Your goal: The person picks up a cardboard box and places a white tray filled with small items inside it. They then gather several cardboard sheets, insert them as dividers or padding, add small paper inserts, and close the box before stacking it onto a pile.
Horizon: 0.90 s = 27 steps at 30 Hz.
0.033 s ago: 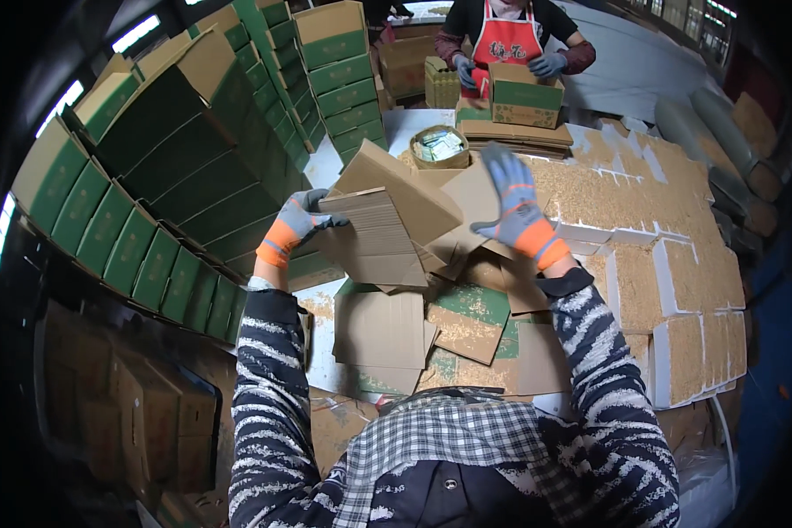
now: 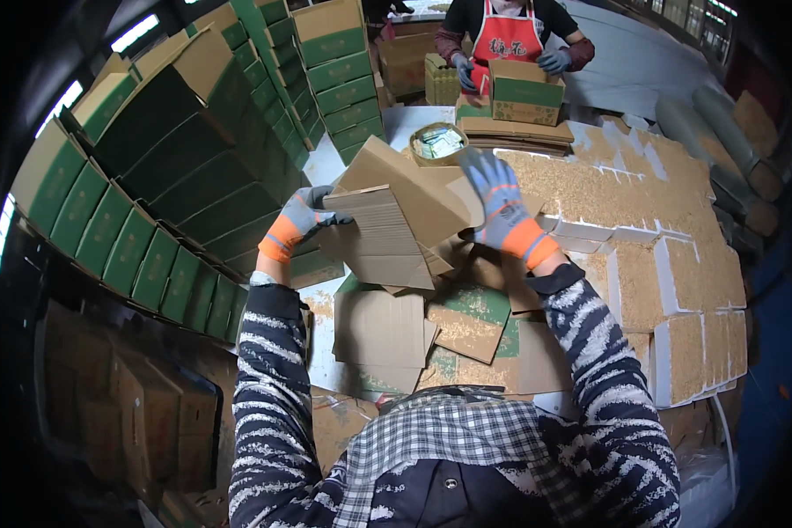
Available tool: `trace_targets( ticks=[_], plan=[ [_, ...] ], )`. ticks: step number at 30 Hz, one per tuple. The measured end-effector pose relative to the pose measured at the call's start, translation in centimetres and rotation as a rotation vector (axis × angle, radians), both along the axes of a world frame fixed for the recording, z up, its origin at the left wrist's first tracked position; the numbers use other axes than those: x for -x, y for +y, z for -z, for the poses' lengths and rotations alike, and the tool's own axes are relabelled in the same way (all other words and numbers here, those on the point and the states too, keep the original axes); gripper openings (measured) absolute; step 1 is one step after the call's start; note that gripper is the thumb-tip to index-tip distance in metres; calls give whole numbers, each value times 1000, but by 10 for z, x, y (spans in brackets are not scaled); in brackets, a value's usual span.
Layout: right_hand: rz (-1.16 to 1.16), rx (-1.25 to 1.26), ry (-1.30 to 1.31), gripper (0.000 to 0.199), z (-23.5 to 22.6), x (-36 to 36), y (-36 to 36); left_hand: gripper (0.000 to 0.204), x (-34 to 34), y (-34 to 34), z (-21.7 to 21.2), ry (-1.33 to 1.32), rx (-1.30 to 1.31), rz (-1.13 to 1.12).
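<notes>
Brown corrugated-cardboard carton (image 2: 405,198), tilted: twelve o'clock from view centre. Grey-and-orange-gloved left hand (image 2: 300,222), ten o'clock: grip pinching its edge, apparently for steadiness. Matching-gloved right hand (image 2: 504,211), two o'clock: grip wide, contact unclear.

"Can you make out that striped-sleeved right hand (image 2: 507,214)?"

"It's blurred; I can't tell whether its fingertips (image 2: 475,163) touch the brown carton (image 2: 407,187)."

"And those packets (image 2: 439,141) in the round basket (image 2: 443,162)?"

"Too small to identify."

"The co-worker (image 2: 507,40)?"

"Head mostly cut off above. Loose cardboard sheets (image 2: 380,327) hide much of the white tabletop (image 2: 323,352)."
</notes>
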State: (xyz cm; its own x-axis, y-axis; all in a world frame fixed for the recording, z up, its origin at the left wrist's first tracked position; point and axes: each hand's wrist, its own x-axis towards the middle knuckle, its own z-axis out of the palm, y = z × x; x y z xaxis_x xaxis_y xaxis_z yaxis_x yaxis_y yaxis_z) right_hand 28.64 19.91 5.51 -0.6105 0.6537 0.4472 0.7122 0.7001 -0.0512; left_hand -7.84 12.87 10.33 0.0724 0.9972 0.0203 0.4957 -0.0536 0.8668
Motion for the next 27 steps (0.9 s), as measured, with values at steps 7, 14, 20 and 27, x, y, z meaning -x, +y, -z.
trace_targets(
  ticks=[7, 14, 20, 27],
  plan=[
    [-104, -303, 242, 51, 2, -23, 44, 36, -9, 25, -8, 168, 28, 92],
    [-86, -567, 100, 47, -30, -43, 60, 56, -24, 43, 10, -93, 138, 98],
    [-198, -467, -100, 38, -25, -46, 60, 59, -15, 49, 23, 131, 276, 138],
    [-112, -338, -147, 40, -17, -52, 86, 53, -38, 49, 22, 176, 36, -20]
  ],
)
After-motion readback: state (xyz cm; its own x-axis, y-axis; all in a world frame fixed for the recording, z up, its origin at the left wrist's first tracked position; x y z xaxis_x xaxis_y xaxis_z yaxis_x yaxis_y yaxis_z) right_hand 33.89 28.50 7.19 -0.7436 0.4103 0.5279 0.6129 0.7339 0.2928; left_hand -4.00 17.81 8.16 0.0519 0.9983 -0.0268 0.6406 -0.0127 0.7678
